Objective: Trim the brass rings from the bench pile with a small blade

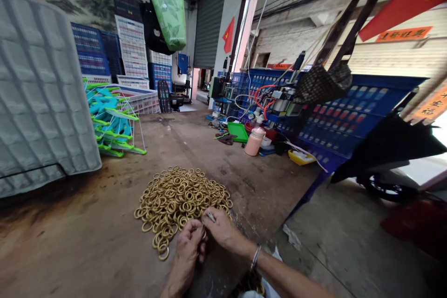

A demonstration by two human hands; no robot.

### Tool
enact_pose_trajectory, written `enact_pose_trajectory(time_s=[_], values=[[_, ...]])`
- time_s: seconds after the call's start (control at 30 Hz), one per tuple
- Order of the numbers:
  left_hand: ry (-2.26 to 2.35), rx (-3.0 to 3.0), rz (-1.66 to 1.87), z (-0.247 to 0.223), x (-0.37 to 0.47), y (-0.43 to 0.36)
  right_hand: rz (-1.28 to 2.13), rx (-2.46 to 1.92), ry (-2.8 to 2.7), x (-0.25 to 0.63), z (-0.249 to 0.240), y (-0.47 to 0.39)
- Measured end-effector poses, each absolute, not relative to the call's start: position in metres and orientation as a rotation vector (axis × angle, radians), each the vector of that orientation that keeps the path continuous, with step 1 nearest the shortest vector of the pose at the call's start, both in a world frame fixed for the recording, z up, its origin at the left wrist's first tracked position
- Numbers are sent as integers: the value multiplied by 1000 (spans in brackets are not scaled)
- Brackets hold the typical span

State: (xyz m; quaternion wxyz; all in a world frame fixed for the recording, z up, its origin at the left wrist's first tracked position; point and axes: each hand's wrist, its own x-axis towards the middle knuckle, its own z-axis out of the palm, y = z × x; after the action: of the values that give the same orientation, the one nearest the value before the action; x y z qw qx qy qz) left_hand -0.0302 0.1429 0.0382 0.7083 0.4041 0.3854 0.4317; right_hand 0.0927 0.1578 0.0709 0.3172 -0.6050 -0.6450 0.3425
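Note:
A heap of brass-coloured metal rings (181,195) lies on the brown tabletop (115,242). Just in front of its near edge, my two hands meet almost fingertip to fingertip. My left hand (187,249) is closed in a pinch, with part of a ring showing at its fingertips. My right hand (223,230) is also closed, gripping a small silvery metal tool (211,217) whose full shape is hidden by the fingers. Below the right wrist, more rings (256,285) show in a whitish bag (270,291), partly out of view.
Green-and-blue plastic racks (117,121) stand at the left beside a grey padded slab (42,93). Towards the right back are a pink bottle (254,142), a green tray (237,132), a yellow tray (301,157) and blue crates (342,121). The table's right edge drops to the floor.

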Motion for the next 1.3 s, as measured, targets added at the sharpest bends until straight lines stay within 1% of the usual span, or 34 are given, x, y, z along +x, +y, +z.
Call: enact_pose_trajectory(time_s=[0.23,0.33,0.43,0.77,1.13,1.3], values=[[959,1095,963,40,-31,142,828,-1558,-1757,93,70,158],[941,1115,976,41,-31,141,865,-1532,-1749,93,70,157],[906,1100,985,42,-32,141,915,-1515,-1691,94,70,158],[798,946,996,49,-33,140,917,-1493,-1658,95,71,161],[794,878,984,54,-35,140,1082,-1485,-1513,99,63,163],[860,915,989,53,-35,139,1026,-1466,-1624,97,69,158]])
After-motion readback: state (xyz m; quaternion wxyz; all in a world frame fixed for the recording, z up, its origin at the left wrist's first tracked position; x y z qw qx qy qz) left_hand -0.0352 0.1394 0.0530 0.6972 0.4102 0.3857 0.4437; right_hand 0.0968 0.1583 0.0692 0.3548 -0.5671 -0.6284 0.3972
